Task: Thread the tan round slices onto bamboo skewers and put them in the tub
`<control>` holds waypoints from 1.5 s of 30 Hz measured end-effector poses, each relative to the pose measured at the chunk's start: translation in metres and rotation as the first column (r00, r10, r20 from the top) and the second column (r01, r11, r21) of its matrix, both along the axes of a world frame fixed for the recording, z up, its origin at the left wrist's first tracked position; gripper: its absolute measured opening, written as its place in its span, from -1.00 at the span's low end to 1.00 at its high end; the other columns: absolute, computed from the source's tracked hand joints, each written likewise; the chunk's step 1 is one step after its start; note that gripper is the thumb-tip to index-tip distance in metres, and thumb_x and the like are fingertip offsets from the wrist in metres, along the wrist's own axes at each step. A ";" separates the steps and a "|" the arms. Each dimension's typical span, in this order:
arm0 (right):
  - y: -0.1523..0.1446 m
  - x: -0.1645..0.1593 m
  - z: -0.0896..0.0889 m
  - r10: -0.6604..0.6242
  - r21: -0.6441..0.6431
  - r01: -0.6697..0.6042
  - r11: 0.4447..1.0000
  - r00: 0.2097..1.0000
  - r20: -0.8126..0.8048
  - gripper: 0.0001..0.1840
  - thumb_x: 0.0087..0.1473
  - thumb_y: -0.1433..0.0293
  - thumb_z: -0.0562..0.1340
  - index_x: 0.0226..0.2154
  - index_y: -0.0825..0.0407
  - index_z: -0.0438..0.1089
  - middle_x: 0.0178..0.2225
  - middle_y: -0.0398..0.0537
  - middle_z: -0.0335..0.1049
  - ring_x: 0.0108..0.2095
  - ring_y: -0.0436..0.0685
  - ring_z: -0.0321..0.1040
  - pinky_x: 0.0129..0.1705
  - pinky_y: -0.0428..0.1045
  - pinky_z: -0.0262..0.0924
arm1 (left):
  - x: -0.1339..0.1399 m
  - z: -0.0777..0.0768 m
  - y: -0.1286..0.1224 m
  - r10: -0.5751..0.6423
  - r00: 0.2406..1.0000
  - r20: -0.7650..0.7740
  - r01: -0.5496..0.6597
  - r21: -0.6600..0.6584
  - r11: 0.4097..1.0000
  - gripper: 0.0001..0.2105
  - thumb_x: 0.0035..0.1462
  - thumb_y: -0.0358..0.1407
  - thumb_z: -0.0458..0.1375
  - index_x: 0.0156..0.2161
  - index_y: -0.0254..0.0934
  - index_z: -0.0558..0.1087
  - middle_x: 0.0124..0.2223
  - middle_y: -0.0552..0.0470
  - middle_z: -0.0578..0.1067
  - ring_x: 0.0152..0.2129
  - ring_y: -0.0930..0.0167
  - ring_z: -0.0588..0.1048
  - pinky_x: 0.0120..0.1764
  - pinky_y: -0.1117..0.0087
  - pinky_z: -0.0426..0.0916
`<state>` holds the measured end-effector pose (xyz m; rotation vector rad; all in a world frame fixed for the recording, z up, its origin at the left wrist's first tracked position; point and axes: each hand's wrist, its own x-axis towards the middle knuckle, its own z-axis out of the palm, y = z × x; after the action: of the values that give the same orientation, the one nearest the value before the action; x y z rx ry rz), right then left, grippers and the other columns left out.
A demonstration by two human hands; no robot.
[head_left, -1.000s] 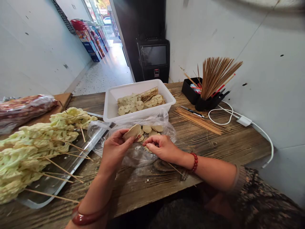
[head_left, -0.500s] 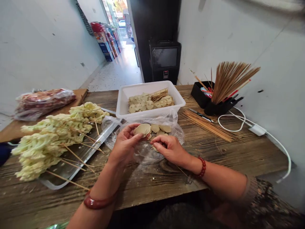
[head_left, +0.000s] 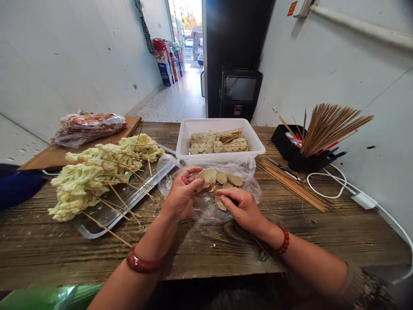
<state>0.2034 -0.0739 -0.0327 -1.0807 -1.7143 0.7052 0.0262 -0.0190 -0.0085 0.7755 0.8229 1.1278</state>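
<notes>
Between the thumb and fingers of my left hand (head_left: 184, 191) is a thin, pale beige round slice (head_left: 207, 177). My right hand (head_left: 240, 209) pinches a thin wooden skewer (head_left: 217, 192), its tip end close to the slice; whether it pierces it I cannot tell. The skewer's other end shows under my right wrist. Beneath both hands lies a clear plastic bag (head_left: 201, 211) with several loose slices (head_left: 235, 180) on it. Just behind, a white plastic box (head_left: 220, 157) holds skewers threaded with similar slices (head_left: 209, 147).
Skewered cauliflower (head_left: 97, 172) lies on a clear tray (head_left: 112, 219) at left, before a bagged reddish food (head_left: 88, 129) on a wooden board (head_left: 134, 129). At right are loose skewers (head_left: 293, 185), a black holder (head_left: 300, 163) full of skewers, and a white cable (head_left: 325, 196).
The view has swung left, so everything sits further right. My right hand has drawn slightly away from the slice, showing more of the skewer. My left hand keeps its hold.
</notes>
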 end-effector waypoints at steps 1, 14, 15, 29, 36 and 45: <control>0.000 0.000 0.000 0.006 0.000 -0.006 1.000 1.000 -0.001 -0.76 0.17 0.46 0.17 -0.19 0.05 0.55 -0.23 0.02 0.60 -0.22 0.12 0.52 -0.15 0.01 0.37 | 0.000 0.000 0.000 -0.002 1.000 0.006 0.002 -0.002 1.000 -0.56 -0.20 -0.38 0.41 -0.16 -0.30 0.38 -0.30 -0.01 0.62 -0.42 0.34 0.60 -0.27 0.27 0.53; 0.001 0.004 -0.001 0.054 -0.013 -0.053 0.998 0.998 0.018 -0.76 0.20 0.44 0.17 -0.18 0.04 0.55 -0.23 0.02 0.59 -0.20 0.13 0.50 -0.17 0.01 0.35 | -0.001 -0.001 -0.002 -0.029 1.000 0.008 0.030 -0.010 1.000 -0.54 -0.16 -0.33 0.40 -0.13 -0.29 0.34 -0.33 0.00 0.61 -0.45 0.30 0.61 -0.33 0.29 0.50; 0.001 0.003 0.000 0.050 -0.012 -0.050 0.999 0.999 0.016 -0.77 0.20 0.44 0.17 -0.18 0.04 0.55 -0.23 0.02 0.59 -0.20 0.13 0.50 -0.17 0.01 0.35 | -0.001 -0.001 -0.002 -0.030 1.000 0.008 0.030 -0.006 1.000 -0.54 -0.16 -0.33 0.40 -0.13 -0.29 0.34 -0.33 0.00 0.61 -0.45 0.31 0.61 -0.32 0.29 0.50; 0.000 0.000 0.002 -0.013 -0.013 0.013 1.000 1.000 0.016 -0.82 0.19 0.42 0.18 -0.27 0.05 0.52 -0.29 0.00 0.59 -0.28 0.11 0.49 -0.21 -0.02 0.34 | 0.004 0.000 -0.006 -0.020 0.999 -0.041 0.023 0.079 0.997 -0.52 -0.14 -0.34 0.39 -0.08 -0.29 0.35 -0.35 0.03 0.59 -0.46 0.36 0.59 -0.31 0.35 0.46; 0.000 -0.002 0.004 -0.013 -0.024 0.012 1.000 1.000 -0.008 -0.81 0.20 0.41 0.17 -0.26 0.04 0.52 -0.29 -0.01 0.58 -0.27 0.10 0.49 -0.21 -0.02 0.34 | 0.004 -0.001 -0.006 -0.012 0.997 -0.074 0.018 0.091 0.996 -0.53 -0.13 -0.33 0.38 -0.07 -0.30 0.38 -0.41 0.06 0.56 -0.46 0.37 0.57 -0.34 0.40 0.41; 0.000 -0.001 0.004 -0.011 -0.033 0.010 0.999 1.000 -0.024 -0.80 0.19 0.42 0.17 -0.25 0.03 0.53 -0.27 -0.01 0.58 -0.26 0.10 0.49 -0.19 -0.02 0.35 | 0.003 0.001 -0.004 0.038 0.998 -0.040 -0.034 0.088 0.996 -0.56 -0.16 -0.38 0.40 -0.11 -0.31 0.43 -0.49 0.17 0.47 -0.57 0.57 0.42 -0.48 0.59 0.26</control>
<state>0.2020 -0.0737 -0.0290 -1.0988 -1.6803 0.7395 0.0293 -0.0235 -0.0077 0.8623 0.8293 1.1892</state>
